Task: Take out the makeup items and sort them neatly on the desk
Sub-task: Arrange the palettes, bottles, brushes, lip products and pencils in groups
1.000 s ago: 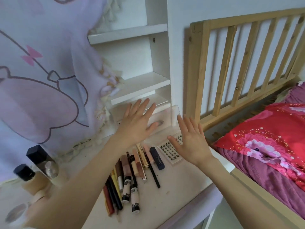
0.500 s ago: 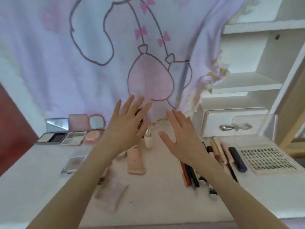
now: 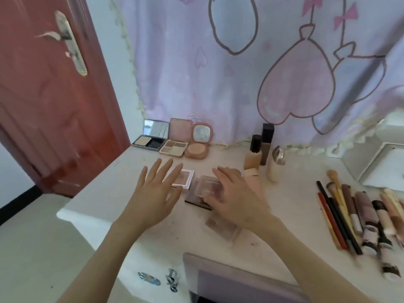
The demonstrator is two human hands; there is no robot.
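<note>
both hands are seen spread above the bench (image 3: 105, 184). the left hand (image 3: 156, 194) is held flat with fingers straight and apart, and nothing is gripped by it; a white-framed palette (image 3: 185, 177) is partly covered by its fingertips. the right hand (image 3: 238, 200) is laid with loosely bent fingers over a clear-lidded palette (image 3: 203, 189); whether the lid is pressed or merely hovered over cannot be told. a third flat case (image 3: 223, 228) is seen just under the right wrist.

these palettes are judged light, stiff and slick, with hinged lids and pressed powder that could be cracked by a drop. they are best taken by the two long edges, kept level, lid closed.

beyond the left hand, three open compacts (image 3: 172, 147) are lined up at the curtain. beyond the right hand, bottles (image 3: 260, 149) are stood upright, top-heavy and probably glass, to be held round the body. far right of the right hand, pencils and brushes (image 3: 354, 213) are laid in a row; they would roll easily.

no brand or writing can be read; labels are blurred.
</note>
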